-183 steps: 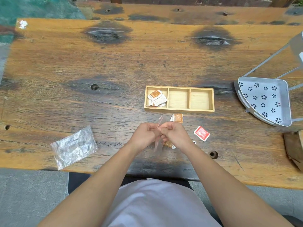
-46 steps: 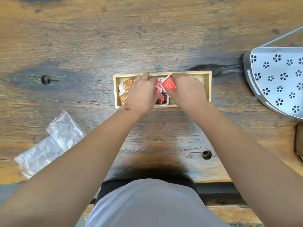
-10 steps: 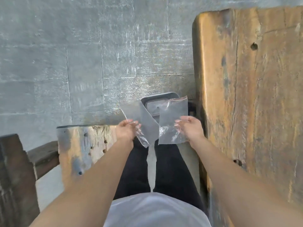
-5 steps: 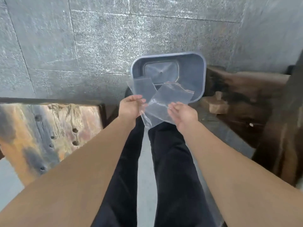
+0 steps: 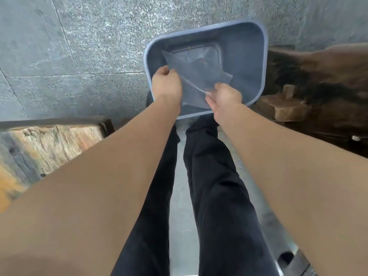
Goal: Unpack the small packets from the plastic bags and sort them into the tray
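Both hands pinch clear plastic bags over a bin in the upper middle of the frame. Nearest, at the bottom, two bare forearms reach up from the lower corners, with black trousers between them running down the centre. Farther up, the left hand curls its fingers round the left edge of the bags, knuckles toward the camera. The right hand grips the lower right corner between thumb and fingers. The bags hang inside the rim of the blue-grey bin, which stands on the grey stone floor. A worn wooden bench sits at middle left, and dark rough wood lies at right beside the bin. How many bags there are I cannot tell.
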`<state>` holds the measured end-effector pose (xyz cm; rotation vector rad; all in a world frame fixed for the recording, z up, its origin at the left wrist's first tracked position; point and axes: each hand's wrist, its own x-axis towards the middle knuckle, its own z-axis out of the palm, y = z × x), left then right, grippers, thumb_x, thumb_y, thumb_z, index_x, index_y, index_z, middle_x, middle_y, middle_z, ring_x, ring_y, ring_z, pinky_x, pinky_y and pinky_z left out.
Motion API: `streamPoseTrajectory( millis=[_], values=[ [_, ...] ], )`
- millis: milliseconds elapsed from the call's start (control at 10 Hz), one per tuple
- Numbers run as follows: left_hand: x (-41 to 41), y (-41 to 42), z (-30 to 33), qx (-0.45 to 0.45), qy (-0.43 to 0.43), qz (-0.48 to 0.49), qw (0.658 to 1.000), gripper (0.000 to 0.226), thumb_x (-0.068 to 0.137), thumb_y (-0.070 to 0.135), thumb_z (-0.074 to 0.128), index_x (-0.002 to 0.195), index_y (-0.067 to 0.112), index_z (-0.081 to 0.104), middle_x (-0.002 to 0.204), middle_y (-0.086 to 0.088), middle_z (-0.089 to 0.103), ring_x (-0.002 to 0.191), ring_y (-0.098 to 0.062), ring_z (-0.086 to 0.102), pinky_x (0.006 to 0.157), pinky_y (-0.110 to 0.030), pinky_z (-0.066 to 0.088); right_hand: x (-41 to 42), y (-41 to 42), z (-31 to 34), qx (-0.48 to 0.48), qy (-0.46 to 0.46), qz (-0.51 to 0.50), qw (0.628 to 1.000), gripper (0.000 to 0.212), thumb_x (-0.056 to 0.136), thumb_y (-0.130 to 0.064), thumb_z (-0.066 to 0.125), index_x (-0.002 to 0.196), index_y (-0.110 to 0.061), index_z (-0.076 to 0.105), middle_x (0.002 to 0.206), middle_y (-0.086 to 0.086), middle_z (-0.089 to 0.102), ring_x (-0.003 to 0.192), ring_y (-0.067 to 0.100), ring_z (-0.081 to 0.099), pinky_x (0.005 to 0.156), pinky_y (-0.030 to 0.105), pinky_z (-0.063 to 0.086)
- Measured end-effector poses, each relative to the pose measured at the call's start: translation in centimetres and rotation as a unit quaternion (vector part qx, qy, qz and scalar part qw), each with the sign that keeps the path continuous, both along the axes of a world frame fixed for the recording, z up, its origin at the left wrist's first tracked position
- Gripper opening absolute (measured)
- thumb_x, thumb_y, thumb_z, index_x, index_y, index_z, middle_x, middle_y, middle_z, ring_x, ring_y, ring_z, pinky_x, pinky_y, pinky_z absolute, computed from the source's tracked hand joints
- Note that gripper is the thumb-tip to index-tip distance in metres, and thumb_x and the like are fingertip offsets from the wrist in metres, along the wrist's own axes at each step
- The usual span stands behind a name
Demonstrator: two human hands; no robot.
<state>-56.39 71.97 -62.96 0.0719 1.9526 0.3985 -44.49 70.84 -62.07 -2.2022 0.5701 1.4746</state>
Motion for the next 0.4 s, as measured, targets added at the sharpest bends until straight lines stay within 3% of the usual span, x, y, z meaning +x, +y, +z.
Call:
streamPoseTrajectory(
  millis=[100,200,300,400],
  values=[
    [0.3,-0.1,2.3,0.003,0.013,-0.092,0.996,0.048,0.101,0.017,0.048,0.148,0.012,0.047,0.136,0.002,0.062,0.116,-0.013,0.059,0.095,-0.022,0.040,-0.2,0.2,2.5,-0.012,0.003,0.021,1.000,0.045,0.098,-0.010,0.058,0.140,0.004,0.046,0.139,0.022,0.057,0.128,0.030,0.058,0.104,0.044,0.047],
    [0.0,-0.6,5.4,0.009,0.040,-0.250,0.967,0.050,0.101,0.023,0.047,0.150,0.017,0.044,0.146,-0.002,0.056,0.129,-0.020,0.054,0.100,-0.025,0.038,-0.2,-0.8,5.0,-0.004,-0.024,0.123,0.992,0.022,0.089,-0.019,0.065,0.105,-0.004,0.066,0.080,0.006,0.068,0.099,0.031,0.072,0.099,0.045,0.055],
    [-0.3,-0.7,10.1,0.056,0.048,-0.385,0.920,0.047,0.099,0.027,0.044,0.146,0.019,0.047,0.134,-0.012,0.062,0.121,-0.030,0.060,0.100,-0.036,0.044,-0.6,-0.5,9.6,0.018,-0.065,0.311,0.948,0.021,0.081,-0.034,0.060,0.082,-0.014,0.063,0.078,0.007,0.065,0.087,0.034,0.062,0.093,0.046,0.054],
    [-0.3,-1.5,16.7,0.102,0.044,-0.475,0.873,0.046,0.102,0.027,0.042,0.145,0.016,0.047,0.136,-0.017,0.058,0.119,-0.034,0.059,0.098,-0.041,0.046,-0.4,-0.3,17.8,0.025,-0.061,0.433,0.899,0.041,0.097,-0.036,0.053,0.130,-0.014,0.060,0.128,0.007,0.066,0.120,0.029,0.059,0.102,0.033,0.043]
  ],
)
